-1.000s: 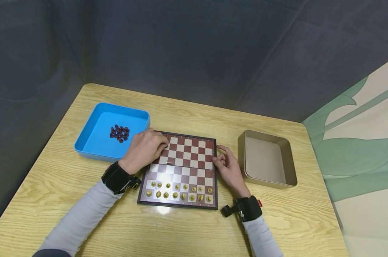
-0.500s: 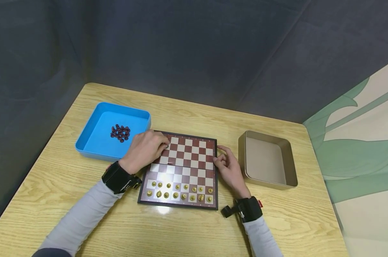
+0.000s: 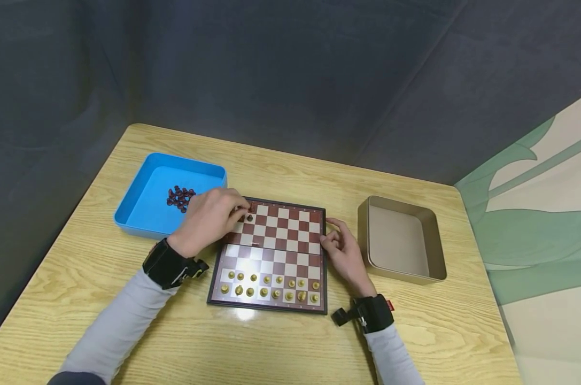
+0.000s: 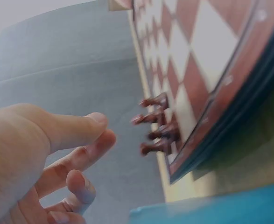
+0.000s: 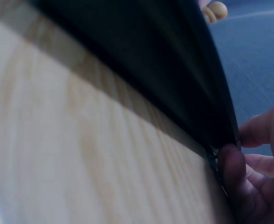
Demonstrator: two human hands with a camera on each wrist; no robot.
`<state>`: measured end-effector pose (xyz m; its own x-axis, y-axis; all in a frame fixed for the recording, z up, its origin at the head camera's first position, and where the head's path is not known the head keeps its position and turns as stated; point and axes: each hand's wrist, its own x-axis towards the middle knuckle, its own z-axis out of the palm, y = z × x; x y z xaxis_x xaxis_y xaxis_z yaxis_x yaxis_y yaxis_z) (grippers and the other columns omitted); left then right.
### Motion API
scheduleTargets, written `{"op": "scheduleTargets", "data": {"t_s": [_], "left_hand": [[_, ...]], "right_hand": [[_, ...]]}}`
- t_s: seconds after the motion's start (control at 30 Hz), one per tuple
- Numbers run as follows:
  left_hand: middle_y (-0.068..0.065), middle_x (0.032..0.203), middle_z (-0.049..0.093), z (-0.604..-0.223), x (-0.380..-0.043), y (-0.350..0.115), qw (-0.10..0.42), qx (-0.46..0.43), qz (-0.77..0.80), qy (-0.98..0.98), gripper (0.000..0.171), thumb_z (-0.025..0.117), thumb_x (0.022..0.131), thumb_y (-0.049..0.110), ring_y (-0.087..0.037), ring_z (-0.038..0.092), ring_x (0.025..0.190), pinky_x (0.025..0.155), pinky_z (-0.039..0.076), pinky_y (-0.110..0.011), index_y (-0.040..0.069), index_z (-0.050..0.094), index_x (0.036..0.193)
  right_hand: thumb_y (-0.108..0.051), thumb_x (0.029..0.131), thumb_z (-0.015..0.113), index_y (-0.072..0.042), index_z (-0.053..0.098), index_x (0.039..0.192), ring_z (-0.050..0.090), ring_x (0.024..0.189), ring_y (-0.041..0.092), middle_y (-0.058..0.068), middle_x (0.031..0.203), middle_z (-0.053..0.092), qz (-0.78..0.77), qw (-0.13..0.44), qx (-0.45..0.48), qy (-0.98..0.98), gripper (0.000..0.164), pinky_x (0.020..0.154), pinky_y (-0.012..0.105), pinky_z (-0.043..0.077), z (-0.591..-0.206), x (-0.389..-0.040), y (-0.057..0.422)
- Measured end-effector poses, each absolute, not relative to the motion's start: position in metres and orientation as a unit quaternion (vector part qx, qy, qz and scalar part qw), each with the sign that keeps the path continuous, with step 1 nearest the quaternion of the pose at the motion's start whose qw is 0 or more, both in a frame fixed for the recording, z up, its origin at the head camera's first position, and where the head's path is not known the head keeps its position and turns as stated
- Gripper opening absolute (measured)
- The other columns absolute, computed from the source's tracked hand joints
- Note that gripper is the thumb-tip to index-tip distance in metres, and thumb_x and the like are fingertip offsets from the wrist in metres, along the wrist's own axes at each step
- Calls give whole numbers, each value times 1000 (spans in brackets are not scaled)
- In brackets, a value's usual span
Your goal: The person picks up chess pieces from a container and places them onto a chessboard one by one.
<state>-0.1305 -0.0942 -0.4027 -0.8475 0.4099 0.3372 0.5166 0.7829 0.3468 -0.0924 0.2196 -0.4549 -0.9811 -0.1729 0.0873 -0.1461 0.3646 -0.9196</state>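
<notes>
A folding chessboard lies on the table, with gold chess pieces in two rows along its near side. Several dark red chess pieces stand at its far left corner; one dark pawn shows beside the left fingertips in the head view. My left hand hovers at that corner. In the left wrist view its thumb and forefinger come together with nothing between them, apart from the pieces. At the board's right edge, my right hand grips the rim between thumb and finger, seen closely in the right wrist view.
A blue tray at the left holds a heap of dark chess pieces, partly behind the left hand. To the right of the board stands a beige metal box. A dark curtain hangs behind the table's far edge.
My left hand has drawn back slightly to the left from the board's far corner, uncovering a dark pawn on it. The right hand has stayed at the board's edge.
</notes>
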Motion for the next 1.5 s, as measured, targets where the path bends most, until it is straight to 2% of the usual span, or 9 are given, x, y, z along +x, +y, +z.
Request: {"op": "scheduleTargets", "data": {"t_s": [0.2,0.43,0.6,0.77,0.9,0.97,1.03,1.27,1.5], "left_hand": [[9,85,61,-391,-131,-100,135,-235,-220,-937,14,60,81,31,-7,52,69,40,36,-23,23,68,89],[10,77,59,-383,-132,-110,145,-220,-210,-942,21,54,83,38,-4,43,55,34,29,-25,25,67,91],[10,75,57,-378,-133,-120,157,-210,-219,-940,26,49,84,43,-6,40,54,33,28,-27,26,66,93],[8,65,56,-373,-137,-135,174,-197,-227,-938,25,55,82,39,-8,38,48,33,26,-28,23,66,97],[9,68,58,-369,-139,-148,179,-166,-219,-945,26,57,81,39,-10,33,37,31,22,-30,24,64,102],[9,77,61,-368,-139,-154,179,-150,-215,-948,28,57,81,39,-11,32,35,30,21,-30,24,63,104],[8,84,62,-367,-140,-160,178,-140,-213,-950,28,57,81,38,-12,32,35,29,21,-30,25,62,105],[5,89,62,-371,-146,-174,160,-121,-208,-957,31,57,81,38,-12,41,47,31,26,-30,23,60,107],[-4,92,61,-380,-152,-184,108,-104,-208,-967,28,61,80,29,-19,51,60,33,31,-30,16,61,104]], "right_hand": [[-4,85,53,-6,38,126,44,54,19,21,73,53,-554,12,-94,827,43,49,23,35,-456,-93,221],[-4,85,53,-6,38,125,45,53,18,21,73,53,-556,9,-94,826,43,49,23,35,-457,-94,221],[-4,85,53,-5,38,125,45,54,18,21,72,53,-555,6,-95,827,43,49,23,35,-457,-95,222],[-3,85,53,-5,38,125,44,54,18,22,74,53,-554,7,-94,827,43,49,23,35,-456,-93,222],[-4,85,53,-5,38,126,44,54,18,22,74,53,-554,7,-94,827,43,48,23,34,-455,-92,223],[-4,85,53,-5,38,126,43,53,17,22,74,53,-555,8,-94,827,43,47,23,34,-455,-92,223],[-4,85,53,-5,38,126,43,52,17,22,74,53,-555,9,-94,827,43,47,23,34,-455,-92,224],[-5,85,53,-6,38,126,43,53,17,21,73,53,-556,8,-89,827,43,47,23,34,-456,-93,224],[-4,85,53,-5,39,125,44,53,17,20,73,53,-551,5,-89,830,43,48,23,34,-457,-92,224]]}}
